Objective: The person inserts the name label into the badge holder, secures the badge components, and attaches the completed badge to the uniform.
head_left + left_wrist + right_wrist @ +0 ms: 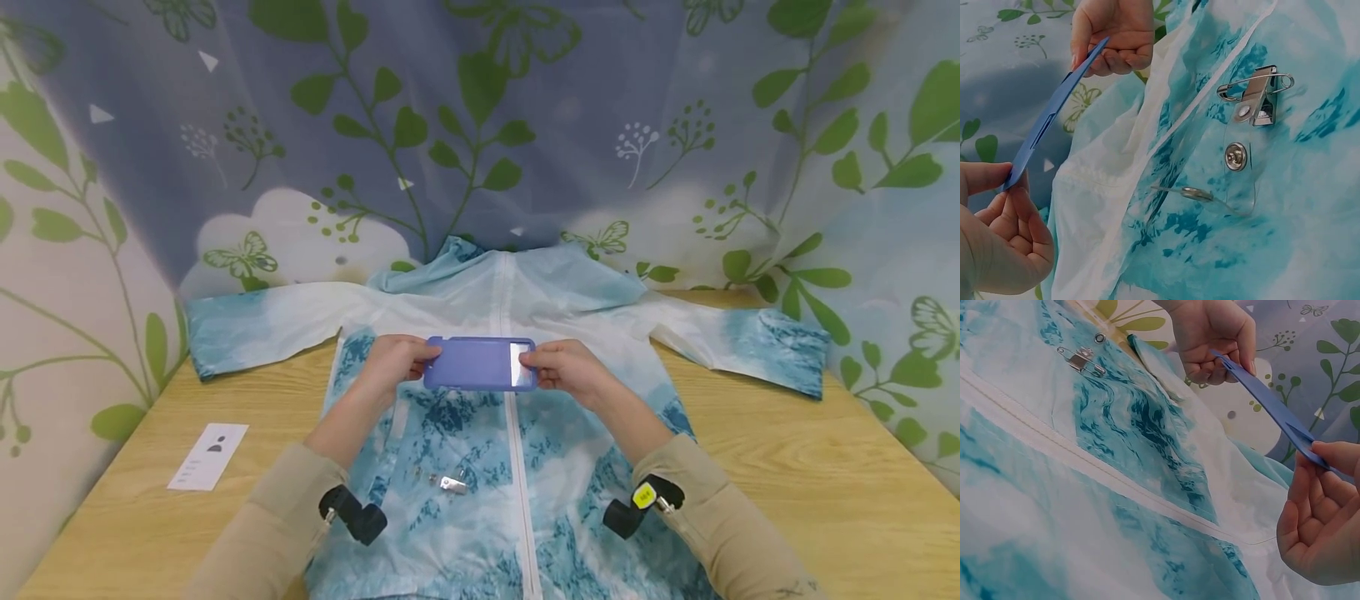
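Note:
A blue-purple plastic card holder is held level above the jacket's chest, with a pale rectangle at its right end. My left hand pinches its left end between thumb and fingers. At the opposite end, my right hand pinches it the same way. Both wrist views show the holder edge-on and thin. Below the hands, a metal badge clip with a safety pin lies on the jacket. Its clear strap carries metal snap buttons, seen closely in the left wrist view.
A blue-and-white zip jacket is spread over the wooden table, sleeves out to both sides. Left of it lies a white card printed with a person icon. A leaf-patterned curtain hangs behind and at both sides.

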`<state>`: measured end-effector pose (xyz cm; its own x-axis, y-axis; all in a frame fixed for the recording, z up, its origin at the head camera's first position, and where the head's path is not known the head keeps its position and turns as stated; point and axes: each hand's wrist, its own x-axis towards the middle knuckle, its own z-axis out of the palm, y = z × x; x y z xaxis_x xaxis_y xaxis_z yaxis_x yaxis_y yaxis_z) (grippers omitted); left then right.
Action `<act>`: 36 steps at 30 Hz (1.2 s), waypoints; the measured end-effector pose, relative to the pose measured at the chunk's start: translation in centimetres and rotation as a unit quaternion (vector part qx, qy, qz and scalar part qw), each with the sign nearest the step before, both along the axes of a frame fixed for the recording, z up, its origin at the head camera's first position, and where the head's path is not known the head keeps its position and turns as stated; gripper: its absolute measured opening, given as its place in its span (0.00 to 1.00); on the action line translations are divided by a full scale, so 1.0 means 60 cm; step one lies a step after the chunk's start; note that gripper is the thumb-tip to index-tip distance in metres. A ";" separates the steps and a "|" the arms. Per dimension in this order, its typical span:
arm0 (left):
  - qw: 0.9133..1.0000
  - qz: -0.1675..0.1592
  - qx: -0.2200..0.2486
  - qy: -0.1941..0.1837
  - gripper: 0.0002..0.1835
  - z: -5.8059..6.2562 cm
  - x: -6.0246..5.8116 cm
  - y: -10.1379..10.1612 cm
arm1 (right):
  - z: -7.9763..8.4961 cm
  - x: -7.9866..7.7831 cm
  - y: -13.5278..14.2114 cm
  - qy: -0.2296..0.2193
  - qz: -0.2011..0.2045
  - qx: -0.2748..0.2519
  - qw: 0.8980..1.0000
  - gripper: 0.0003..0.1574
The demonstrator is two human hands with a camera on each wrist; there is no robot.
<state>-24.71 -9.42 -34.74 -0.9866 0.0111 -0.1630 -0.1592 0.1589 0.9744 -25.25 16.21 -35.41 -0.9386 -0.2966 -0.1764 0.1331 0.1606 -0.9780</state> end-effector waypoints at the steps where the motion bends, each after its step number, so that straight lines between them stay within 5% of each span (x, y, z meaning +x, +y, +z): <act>1: 1.000 -0.001 -0.001 0.001 0.14 0.001 0.000 0.000 | 0.000 0.000 0.000 0.000 0.000 -0.001 1.000 0.11; 36: 1.000 0.009 0.001 -0.005 0.13 -0.001 0.006 -0.009 | -0.005 0.000 0.005 -0.016 -0.005 -0.017 1.000 0.11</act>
<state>-24.36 -9.95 -34.79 -0.9851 -0.0070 -0.1720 -0.1710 0.1541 0.9732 -25.26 16.51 -35.72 -0.9357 -0.2930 -0.1967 0.1662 0.1259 -0.9780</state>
